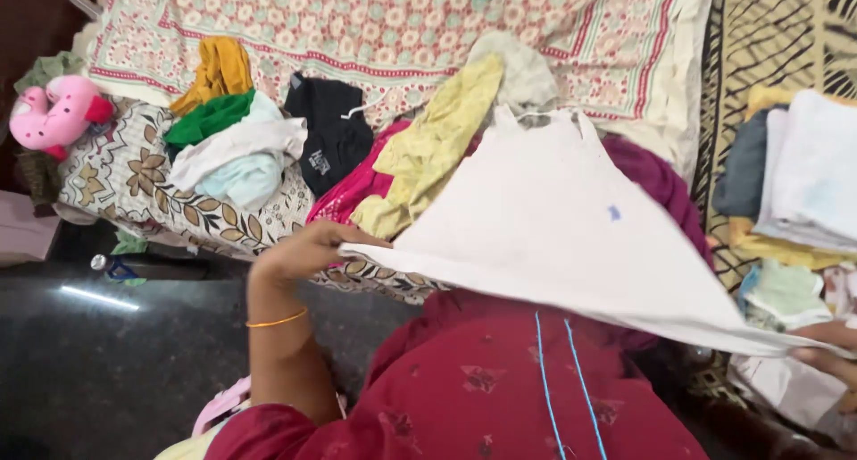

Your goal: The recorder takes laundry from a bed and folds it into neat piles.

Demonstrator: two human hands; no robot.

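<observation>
1. I saw the left hand (299,250) pinching one hem corner of the white garment (544,237), the right hand (826,353) the other (partly out of frame).
2. The garment hung stretched above the bed (393,22); my judgement: mid-fold, with the corners to be brought together evenly.

White sleeveless cloth vest (553,237): thin, matt, smooth. Floral printed cotton bedsheet (375,22), far: matt weave. Pink plush toy (54,112), far left: soft, fuzzy. Dark stone floor (116,353), near left: glossy, speckled.

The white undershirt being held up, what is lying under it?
Under the white undershirt, a purple garment shows at its right edge and a yellow garment at its left. Whatever lies beneath its middle is covered.
</observation>
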